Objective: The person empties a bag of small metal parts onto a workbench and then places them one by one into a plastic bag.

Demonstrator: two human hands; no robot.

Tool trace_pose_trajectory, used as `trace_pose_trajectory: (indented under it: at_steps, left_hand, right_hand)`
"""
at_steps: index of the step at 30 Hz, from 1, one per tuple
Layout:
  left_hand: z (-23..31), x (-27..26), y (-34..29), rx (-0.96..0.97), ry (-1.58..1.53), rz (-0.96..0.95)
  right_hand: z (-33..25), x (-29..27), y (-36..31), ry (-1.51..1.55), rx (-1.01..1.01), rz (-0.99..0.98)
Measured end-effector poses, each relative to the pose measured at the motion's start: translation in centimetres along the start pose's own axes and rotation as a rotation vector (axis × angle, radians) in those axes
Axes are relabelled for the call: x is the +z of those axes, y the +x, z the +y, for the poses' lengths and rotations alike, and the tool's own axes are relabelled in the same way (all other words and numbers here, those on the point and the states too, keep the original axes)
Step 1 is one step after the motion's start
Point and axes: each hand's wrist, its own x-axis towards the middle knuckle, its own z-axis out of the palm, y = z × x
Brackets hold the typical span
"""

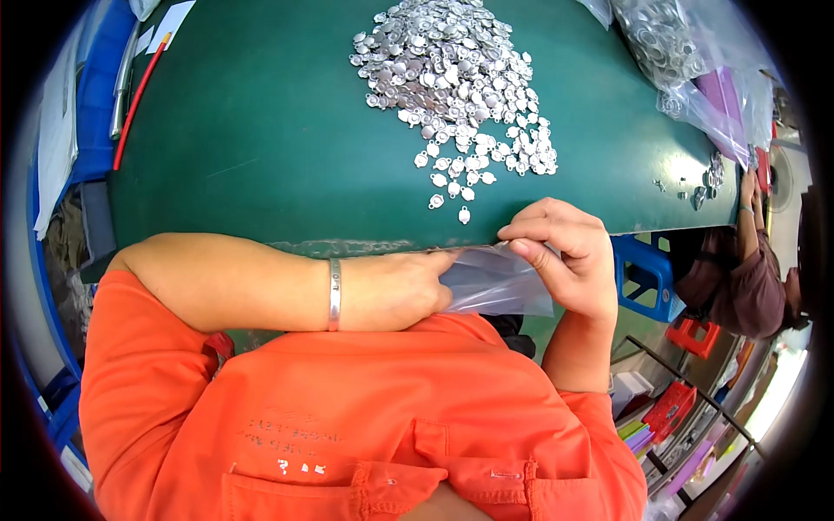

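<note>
A clear plastic bag [497,285] hangs at the table's near edge, between my two hands. My left hand [401,288] closes on the bag's left side, its fingertips partly hidden; a silver bangle circles that wrist. On the other side, my right hand [569,252] pinches the upper edge of the bag between thumb and fingers. Beyond them lies a large heap of small silver metal tags [452,74], each with a little loop. Several tags have spread from the heap toward me, and a single tag [465,214] lies closest to the bag.
The green tabletop [234,130] has a worn near edge. At its left lie a red pencil [139,104] and a metal tool [123,91]. Bags of metal parts [665,48] stand far right. Beyond a blue stool [647,278], another person [738,282] works at the right.
</note>
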Motion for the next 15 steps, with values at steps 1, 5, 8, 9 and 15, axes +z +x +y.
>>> trace_pose_trajectory:
  at_steps: [1, 5, 8, 9, 15]
  left_hand:
    - [0.0, -0.1, 0.0, 0.006, 0.008, -0.003]
    - [-0.1, 0.1, 0.1, 0.019, 0.031, 0.012]
    - [0.1, -0.2, 0.2, -0.016, 0.008, -0.027]
    - [0.0, -0.1, 0.1, -0.02, 0.007, -0.022]
    - [0.0, 0.2, 0.1, -0.019, -0.01, -0.011]
  right_hand:
    - [0.0, 0.0, 0.1, -0.006, -0.042, -0.08]
    - [0.9, 2.7, 2.1, -0.355, -0.142, 0.202]
    - [1.5, 2.7, 2.2, -0.414, -0.211, 0.21]
    - [1.1, 2.5, 1.9, -0.362, -0.144, 0.189]
    - [-0.1, 1.3, 1.8, -0.238, -0.186, -0.067]
